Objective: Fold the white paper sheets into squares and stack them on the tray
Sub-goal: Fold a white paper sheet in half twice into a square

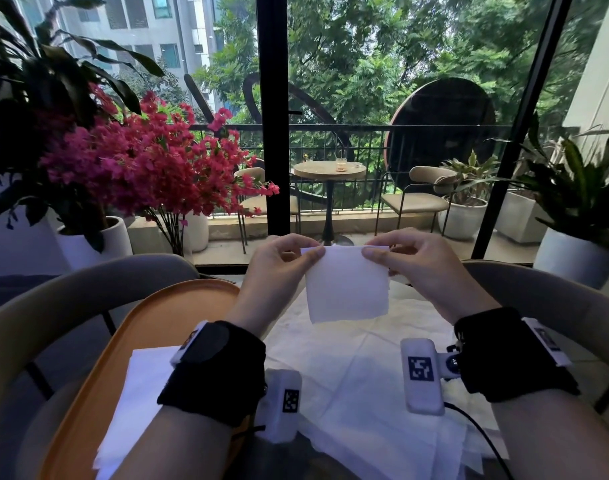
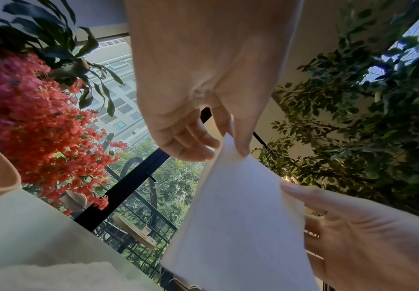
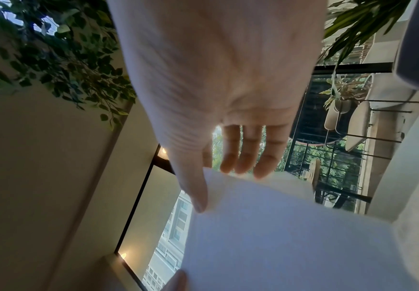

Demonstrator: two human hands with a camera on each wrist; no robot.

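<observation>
A white paper sheet, folded to a rough square, hangs in the air above the table. My left hand pinches its top left corner between thumb and fingers. My right hand pinches the top right corner. In the left wrist view the folded sheet hangs from my left hand, and the right hand holds its other edge. The right wrist view has my right hand with the thumb on the sheet. An orange tray lies at lower left with folded white paper on it.
Several unfolded white sheets are spread on the table under my wrists. Grey chair backs curve round both sides. A pot of pink flowers stands at the left, potted plants at the right, and a glass balcony door behind.
</observation>
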